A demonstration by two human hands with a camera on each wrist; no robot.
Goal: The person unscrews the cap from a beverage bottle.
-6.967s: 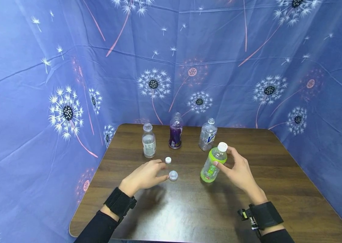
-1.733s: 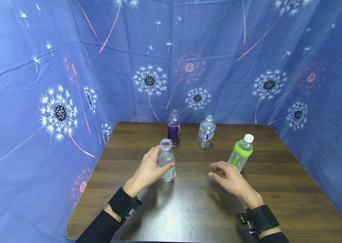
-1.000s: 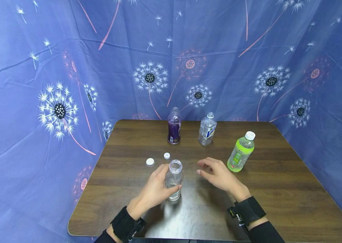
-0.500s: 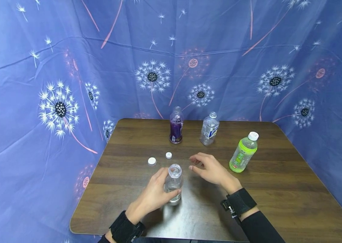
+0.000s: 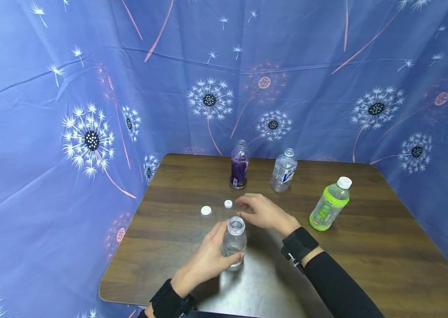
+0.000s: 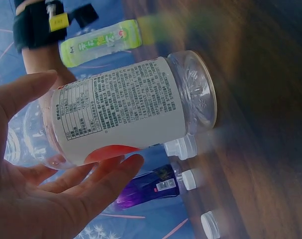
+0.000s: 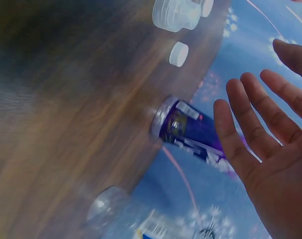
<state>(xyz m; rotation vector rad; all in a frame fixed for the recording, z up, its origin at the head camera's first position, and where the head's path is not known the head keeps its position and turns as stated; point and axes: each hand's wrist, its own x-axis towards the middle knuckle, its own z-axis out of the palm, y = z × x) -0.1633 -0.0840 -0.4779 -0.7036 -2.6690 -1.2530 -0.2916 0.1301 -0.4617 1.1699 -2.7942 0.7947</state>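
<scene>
My left hand (image 5: pixel 208 254) grips an uncapped clear bottle (image 5: pixel 234 240) around its body, mouth up, at the front middle of the table. Its white printed label (image 6: pixel 121 102) with a red patch faces the left wrist camera. My right hand (image 5: pixel 265 212) holds nothing; its fingers are loosely bent, fingertips beside a small white cap (image 5: pixel 228 204). A larger white cap (image 5: pixel 206 211) lies further left. A clear cap (image 7: pixel 169 14) shows in the right wrist view; in the head view the bottle and left hand hide it.
An uncapped purple-labelled bottle (image 5: pixel 239 168) and an uncapped clear bottle with a blue-and-white label (image 5: pixel 283 172) stand at the back. A green-labelled bottle with a white cap (image 5: pixel 329 205) stands at the right. Patterned blue cloth (image 5: pixel 307 66) hangs behind the wooden table (image 5: pixel 367 247).
The right hand has let go of the green-labelled bottle, now further right, and moved left to the small white cap. The left hand has brought the clear bottle from back left to front middle.
</scene>
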